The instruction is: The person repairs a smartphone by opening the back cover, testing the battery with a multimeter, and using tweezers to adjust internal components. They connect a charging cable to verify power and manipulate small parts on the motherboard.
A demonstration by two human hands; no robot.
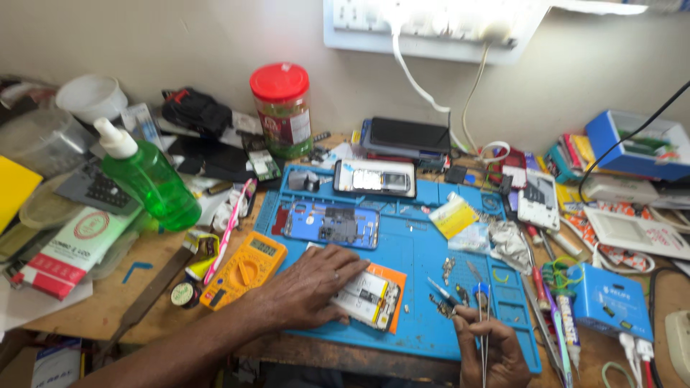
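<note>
The left hand (310, 285) lies flat on an opened phone (374, 297), which rests on a blue work mat (413, 251) on the table (115, 294). The right hand (489, 352) pinches thin tweezers (480, 302) (their tips point up, toward small screws on the mat). A yellow multimeter (243, 269) lies just beside the left hand, and a green spray bottle (147, 176) stands further left.

Two hands show: the left hand (310, 285) and the right hand (486, 350). Three opened phones lie on one blue mat (410, 251). There is one yellow multimeter (243, 269), one green spray bottle (147, 174), one red-lidded jar (283, 108), one pair of tweezers (479, 302) and one small blue box (611, 300).
</note>
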